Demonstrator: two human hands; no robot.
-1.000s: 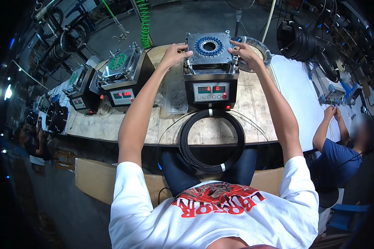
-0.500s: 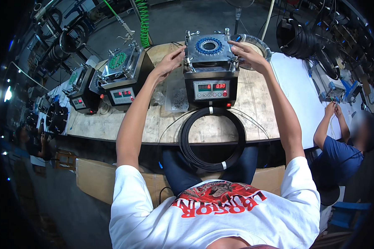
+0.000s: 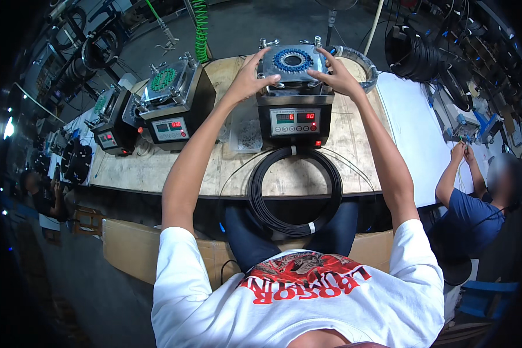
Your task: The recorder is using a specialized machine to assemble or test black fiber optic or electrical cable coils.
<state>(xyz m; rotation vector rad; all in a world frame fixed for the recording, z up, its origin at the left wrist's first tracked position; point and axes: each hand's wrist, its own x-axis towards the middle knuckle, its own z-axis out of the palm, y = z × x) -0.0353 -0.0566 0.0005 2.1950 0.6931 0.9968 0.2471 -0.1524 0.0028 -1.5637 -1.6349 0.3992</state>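
A polishing machine (image 3: 296, 100) with a lit red display stands on the bench ahead of me. Its square metal plate (image 3: 317, 61) carries a ring of small blue fittings (image 3: 279, 60) around a central hole. My left hand (image 3: 250, 80) is at the plate's left side, fingers spread, thumb by the near corner and fingertips by the far one. At the right side my right hand (image 3: 343, 80) mirrors it, thumb over the near corner and index finger at the far post. Both hands look open; whether they press on the corner clamps I cannot tell.
Two similar machines with green fittings (image 3: 163, 79) stand to the left. A coil of black cable (image 3: 256, 194) hangs over the bench's (image 3: 214, 174) front edge. Beside the machine sits a clear tray (image 3: 246, 139) of small bits. A co-worker (image 3: 470, 211) works at the right.
Both hands have moved inward to the plate's corners, with the thumbs now over its near side. The readouts on my machine and on the neighbouring one have changed.
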